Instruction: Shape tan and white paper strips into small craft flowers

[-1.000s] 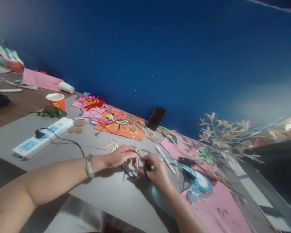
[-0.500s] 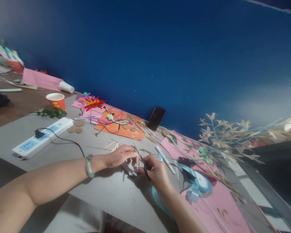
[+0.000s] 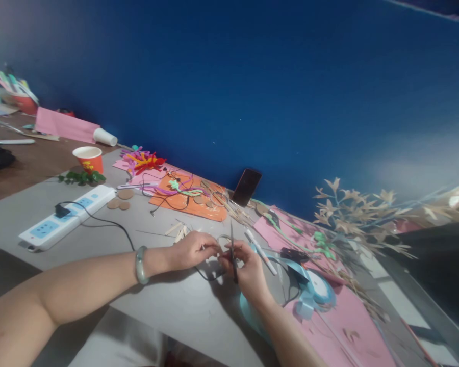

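Note:
My right hand (image 3: pixel 248 265) is closed around a pair of dark scissors (image 3: pixel 232 250), whose narrow blades point up and away from me. My left hand (image 3: pixel 196 250), with a pale green bangle (image 3: pixel 141 265) on its wrist, has its fingertips pinched together right beside the right fingertips. Whatever small thing sits in that pinch is too small and blurred to name. Just behind the left hand, several pale slips (image 3: pixel 180 232) lie on the grey tabletop (image 3: pixel 168 306). A black cable runs beneath both hands.
A white power strip (image 3: pixel 69 216) and a red paper cup (image 3: pixel 88 160) are at the left. Behind lie orange paper (image 3: pixel 210 210), pipe cleaners (image 3: pixel 145 162) and a leaning phone (image 3: pixel 246 187). To the right are a white marker (image 3: pixel 260 252), blue ribbon roll (image 3: pixel 317 285) and dried stems (image 3: pixel 340 201).
My left fingers have closed from a looser curl into a pinch, and the pale piece seen at them no longer shows. The scissors have turned more upright.

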A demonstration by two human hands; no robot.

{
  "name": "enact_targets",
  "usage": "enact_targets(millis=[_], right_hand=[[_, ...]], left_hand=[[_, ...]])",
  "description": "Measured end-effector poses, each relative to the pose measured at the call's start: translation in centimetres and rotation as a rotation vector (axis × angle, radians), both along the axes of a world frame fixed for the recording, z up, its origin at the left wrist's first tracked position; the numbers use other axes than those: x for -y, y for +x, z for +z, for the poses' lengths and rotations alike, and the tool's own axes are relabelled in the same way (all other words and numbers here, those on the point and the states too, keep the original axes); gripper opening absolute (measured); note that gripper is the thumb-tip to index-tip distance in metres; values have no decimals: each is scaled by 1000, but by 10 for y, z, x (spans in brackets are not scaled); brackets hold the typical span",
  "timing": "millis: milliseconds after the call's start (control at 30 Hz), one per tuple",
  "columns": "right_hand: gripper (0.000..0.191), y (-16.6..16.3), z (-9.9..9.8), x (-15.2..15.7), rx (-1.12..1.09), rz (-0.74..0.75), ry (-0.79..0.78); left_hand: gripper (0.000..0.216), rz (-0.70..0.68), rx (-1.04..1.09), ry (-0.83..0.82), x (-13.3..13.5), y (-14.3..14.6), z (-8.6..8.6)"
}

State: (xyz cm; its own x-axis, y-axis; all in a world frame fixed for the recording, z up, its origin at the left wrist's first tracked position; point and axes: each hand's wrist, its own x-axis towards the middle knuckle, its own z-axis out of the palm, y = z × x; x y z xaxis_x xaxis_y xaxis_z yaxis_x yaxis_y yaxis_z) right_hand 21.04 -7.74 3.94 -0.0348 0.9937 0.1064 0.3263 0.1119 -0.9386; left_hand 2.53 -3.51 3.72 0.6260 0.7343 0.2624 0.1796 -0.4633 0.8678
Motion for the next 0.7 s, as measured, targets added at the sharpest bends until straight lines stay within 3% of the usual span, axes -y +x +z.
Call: enact_targets(millis=[167, 367, 533, 700], right_hand=[[25, 22, 5, -10, 175, -39, 89], [24, 48, 3, -27, 385, -61, 71], [24, 50, -6, -31, 480, -88, 44], [25, 48, -1, -30, 472, -220, 185]], left_hand=[[23, 89, -18, 28, -4, -1, -2], [18, 318, -289, 126, -22, -9, -10], [17, 320, -466, 253, -31, -15, -12], [21, 320, -530, 296, -35, -18, -9]])
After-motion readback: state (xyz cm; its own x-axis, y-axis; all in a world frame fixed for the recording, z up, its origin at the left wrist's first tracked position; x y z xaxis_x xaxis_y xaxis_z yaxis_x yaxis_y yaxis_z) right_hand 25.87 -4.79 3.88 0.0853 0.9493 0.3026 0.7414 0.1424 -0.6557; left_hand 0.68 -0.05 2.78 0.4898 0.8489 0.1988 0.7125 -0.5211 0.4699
